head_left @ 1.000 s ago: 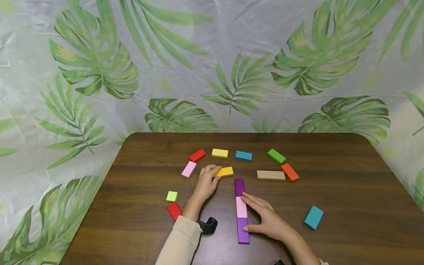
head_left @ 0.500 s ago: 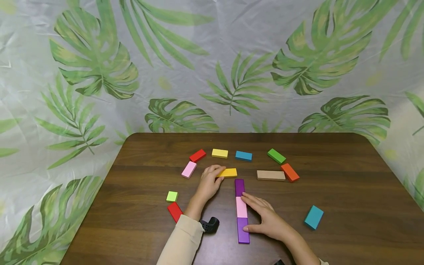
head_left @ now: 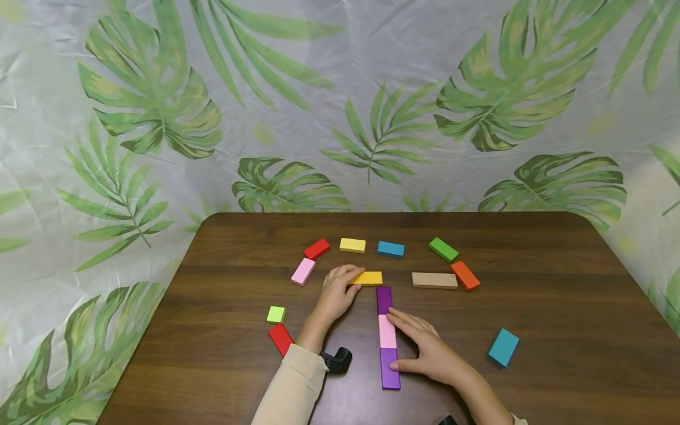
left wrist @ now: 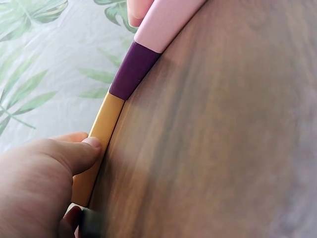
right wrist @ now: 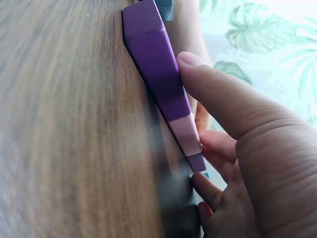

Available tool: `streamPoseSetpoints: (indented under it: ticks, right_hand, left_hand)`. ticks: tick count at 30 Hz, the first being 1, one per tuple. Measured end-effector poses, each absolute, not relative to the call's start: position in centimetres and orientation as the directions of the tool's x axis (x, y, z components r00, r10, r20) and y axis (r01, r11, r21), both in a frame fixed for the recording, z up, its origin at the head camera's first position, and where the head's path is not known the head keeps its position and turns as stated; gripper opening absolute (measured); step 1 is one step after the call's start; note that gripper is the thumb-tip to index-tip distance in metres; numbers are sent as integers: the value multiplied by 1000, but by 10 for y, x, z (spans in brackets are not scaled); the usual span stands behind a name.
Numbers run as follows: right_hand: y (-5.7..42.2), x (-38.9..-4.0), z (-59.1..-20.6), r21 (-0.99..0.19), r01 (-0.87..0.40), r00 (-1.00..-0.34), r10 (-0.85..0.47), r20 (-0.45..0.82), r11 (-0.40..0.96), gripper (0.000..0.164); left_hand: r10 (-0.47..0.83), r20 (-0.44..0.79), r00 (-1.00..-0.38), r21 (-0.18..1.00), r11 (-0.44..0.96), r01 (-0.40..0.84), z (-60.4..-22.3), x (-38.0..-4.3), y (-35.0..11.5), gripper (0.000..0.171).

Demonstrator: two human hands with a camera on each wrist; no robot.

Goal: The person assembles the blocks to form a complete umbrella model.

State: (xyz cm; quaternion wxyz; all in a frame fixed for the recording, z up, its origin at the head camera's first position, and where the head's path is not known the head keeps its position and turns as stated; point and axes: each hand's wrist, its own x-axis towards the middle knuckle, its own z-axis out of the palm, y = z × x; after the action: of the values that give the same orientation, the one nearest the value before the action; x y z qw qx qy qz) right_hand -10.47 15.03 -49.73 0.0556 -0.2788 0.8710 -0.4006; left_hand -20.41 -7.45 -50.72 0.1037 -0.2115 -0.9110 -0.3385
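In the head view my left hand (head_left: 333, 298) pinches an orange-yellow block (head_left: 370, 277) by its left part. That block's right end lies right at the far end of a dark purple block (head_left: 384, 300). The dark purple, a light pink block (head_left: 387, 332) and a purple block (head_left: 390, 369) form a straight row pointing away from me. Along the row's right side lies my right hand (head_left: 431, 349), its thumb on the purple block and its fingertips at the pink one. The left wrist view shows the thumb on the side of the orange-yellow block (left wrist: 102, 124).
Several loose blocks arc round the dark wooden table (head_left: 558, 307), among them a red one (head_left: 317, 248), a blue one (head_left: 391, 249) and a green one (head_left: 443, 249). A beige block (head_left: 434, 280) and a teal block (head_left: 503, 347) lie to the right.
My left hand has slid the orange-yellow block rightward and slightly nearer, turning it straighter, to the far end of the row. The right hand has kept its place.
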Motion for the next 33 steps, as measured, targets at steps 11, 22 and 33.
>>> streamPoseSetpoints:
  ticks: [11, 22, 33]
  right_hand:
    - [150, -105, -497, -730, -433, -841, -529, 115, 529, 81]
    - [150, -106, -498, -733, -430, -842, -526, 116, 527, 81]
    - [150, -105, -497, -748, -404, -848, -523, 89, 527, 81]
  left_hand:
    - [330, 316, -889, 572, 681, 457, -507, -204, -75, 33]
    - [335, 298, -894, 576, 684, 448, -508, -203, -76, 33]
    - [378, 378, -845, 587, 608, 535, -507, -199, -76, 39]
